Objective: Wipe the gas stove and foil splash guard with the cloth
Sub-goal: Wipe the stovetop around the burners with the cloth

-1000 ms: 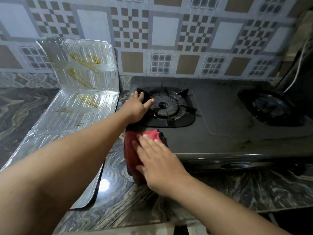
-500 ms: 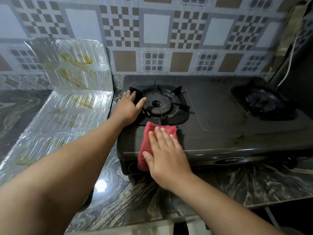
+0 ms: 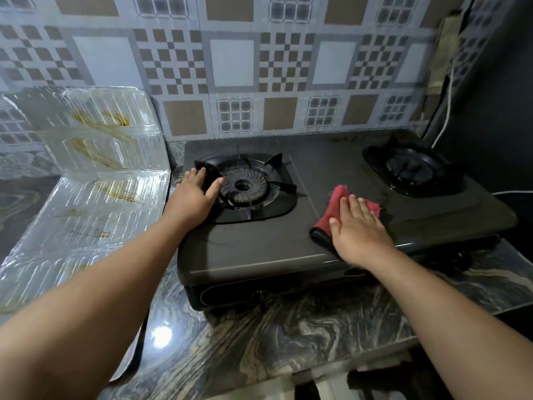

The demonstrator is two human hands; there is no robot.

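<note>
Fingers (image 3: 357, 210) of right hand (image 3: 359, 235) flat (unclenched) on red cloth (image 3: 334, 206), left hand (image 3: 191, 197) spread, bracing gas stove (image 3: 259, 243)

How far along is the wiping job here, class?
Done: nothing visibly finished. In hand: the right hand presses the red cloth on the gas stove between its burners while the left hand steadies it. Left: the foil splash guard shows brown stains.

No legible text, perhaps from blur.
</note>
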